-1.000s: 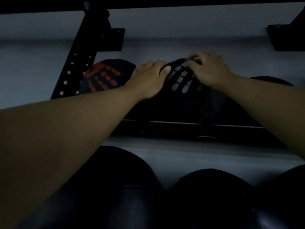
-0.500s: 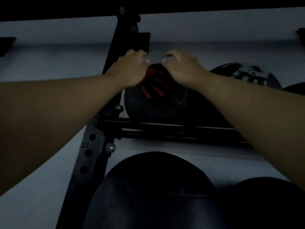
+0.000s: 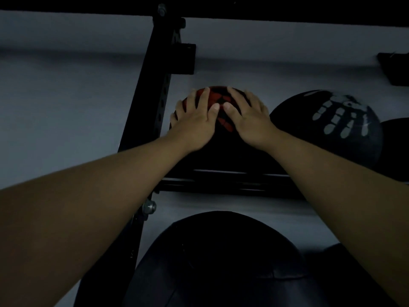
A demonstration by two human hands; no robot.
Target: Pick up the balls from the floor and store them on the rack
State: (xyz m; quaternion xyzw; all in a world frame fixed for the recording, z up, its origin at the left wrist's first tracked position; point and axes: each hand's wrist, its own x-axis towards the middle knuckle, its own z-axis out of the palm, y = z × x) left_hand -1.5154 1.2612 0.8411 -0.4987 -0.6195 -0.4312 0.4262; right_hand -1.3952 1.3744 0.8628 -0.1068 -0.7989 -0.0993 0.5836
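No text or number can be read; the balls carry only handprint graphics, one red, one white.

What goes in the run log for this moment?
left hand and right hand flat on red-print ball | on rack rail | white-print ball beside it
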